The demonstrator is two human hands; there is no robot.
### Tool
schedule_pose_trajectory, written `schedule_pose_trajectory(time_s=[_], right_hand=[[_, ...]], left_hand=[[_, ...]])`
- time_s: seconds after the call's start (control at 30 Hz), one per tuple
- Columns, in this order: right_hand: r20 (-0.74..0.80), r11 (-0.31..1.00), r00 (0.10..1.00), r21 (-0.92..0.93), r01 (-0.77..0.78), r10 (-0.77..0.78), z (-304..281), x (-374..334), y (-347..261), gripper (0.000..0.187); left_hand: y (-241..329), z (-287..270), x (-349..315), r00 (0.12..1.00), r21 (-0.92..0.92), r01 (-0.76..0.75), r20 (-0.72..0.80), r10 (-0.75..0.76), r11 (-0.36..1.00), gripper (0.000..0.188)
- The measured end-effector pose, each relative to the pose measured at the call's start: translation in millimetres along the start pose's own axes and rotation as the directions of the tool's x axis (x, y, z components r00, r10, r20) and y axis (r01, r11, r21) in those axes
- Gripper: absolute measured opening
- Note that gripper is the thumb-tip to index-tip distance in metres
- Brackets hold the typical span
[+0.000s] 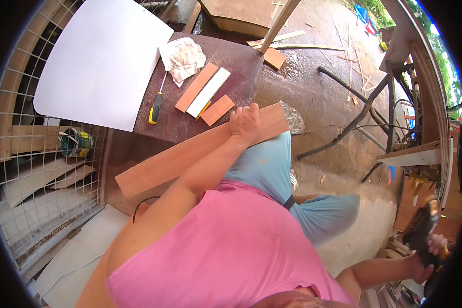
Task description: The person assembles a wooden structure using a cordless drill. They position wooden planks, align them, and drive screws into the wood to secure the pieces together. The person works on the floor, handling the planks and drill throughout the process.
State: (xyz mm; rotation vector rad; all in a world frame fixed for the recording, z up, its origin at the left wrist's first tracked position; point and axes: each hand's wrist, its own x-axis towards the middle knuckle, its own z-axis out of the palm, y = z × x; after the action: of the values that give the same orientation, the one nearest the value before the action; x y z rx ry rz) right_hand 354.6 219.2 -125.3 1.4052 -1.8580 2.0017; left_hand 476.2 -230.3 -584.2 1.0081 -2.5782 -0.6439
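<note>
The left hand (245,124), curled over the plank (182,160), should brace it firmly; the right hand (422,267) grips a black tool (421,226).

Cut boards (196,88) and a screwdriver (155,109) share a dark red table (236,66) in an open-sided woodworking workshop, where a long plank (169,164) lies beneath the left hand (245,123). Thin wood strips (313,46) litter the brown floor (292,77), offcut sheets (36,182) sit behind wire mesh, and green foliage (384,14) shows outside.
</note>
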Motion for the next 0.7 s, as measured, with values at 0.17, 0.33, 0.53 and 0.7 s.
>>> schedule_pose_trajectory(time_s=[0.17,0.33,0.53,0.7], right_hand=[[0.075,0.915,0.966,-0.345,-0.208,0.247,93.1,-14.1,60.8,0.068],[0.389,0.748,0.809,-0.658,-0.091,0.440,131.9,-31.4,157.3,0.041],[0.379,0.516,0.374,-0.411,-0.751,0.846,220.6,-7.1,253.9,0.042],[0.386,0.377,0.209,-0.433,-0.819,0.898,246.2,-16.1,305.5,0.037]], left_hand=[[-8.1,16.7,13.6,0.953,-0.127,-0.217,-0.244,0.182,0.968,0.011],[-22.2,20.5,23.7,0.981,-0.367,-0.168,-0.153,0.119,0.915,0.003],[-5.4,30.6,29.2,0.975,-0.374,-0.221,-0.072,0.209,0.901,0.011],[-3.7,31.2,27.5,0.970,-0.377,-0.242,-0.097,0.222,0.894,0.007]])
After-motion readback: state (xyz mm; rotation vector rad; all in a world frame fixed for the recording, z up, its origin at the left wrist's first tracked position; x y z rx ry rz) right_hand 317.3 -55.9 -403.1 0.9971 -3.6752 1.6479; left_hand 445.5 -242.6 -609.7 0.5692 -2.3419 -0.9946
